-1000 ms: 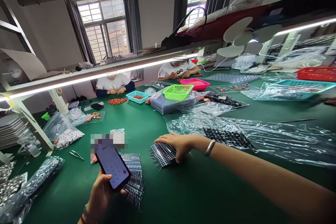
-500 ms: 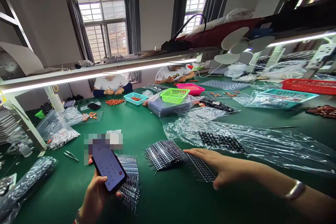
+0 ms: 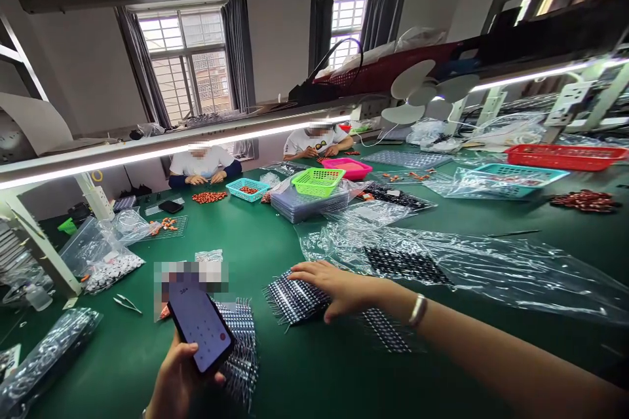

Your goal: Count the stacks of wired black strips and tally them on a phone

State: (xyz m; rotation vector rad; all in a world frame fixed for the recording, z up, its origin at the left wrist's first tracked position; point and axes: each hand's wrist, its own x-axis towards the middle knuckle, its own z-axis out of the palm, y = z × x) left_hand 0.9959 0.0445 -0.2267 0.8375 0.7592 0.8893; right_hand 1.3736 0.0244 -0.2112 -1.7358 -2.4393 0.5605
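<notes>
My left hand (image 3: 179, 380) holds a black phone (image 3: 200, 324) upright, its screen showing a calculator. Under it lies a stack of silvery component strips (image 3: 243, 340) on the green table (image 3: 314, 373). My right hand (image 3: 339, 288) rests flat, fingers spread, on a second stack of component strips (image 3: 292, 298). A single flat strip (image 3: 388, 334) lies just right of that hand, under my wrist with its bracelet (image 3: 419, 309).
A large clear plastic sheet (image 3: 491, 268) covers dark strips (image 3: 405, 265) to the right. Tweezers (image 3: 126, 303) and plastic bags (image 3: 105, 252) lie at left. A green basket (image 3: 318, 181), pink, teal and red trays stand farther back. Two people sit working at the far side.
My right hand slid one strip off to the right, left it on the table, and has come back onto the stack. The phone has stayed in my left hand.
</notes>
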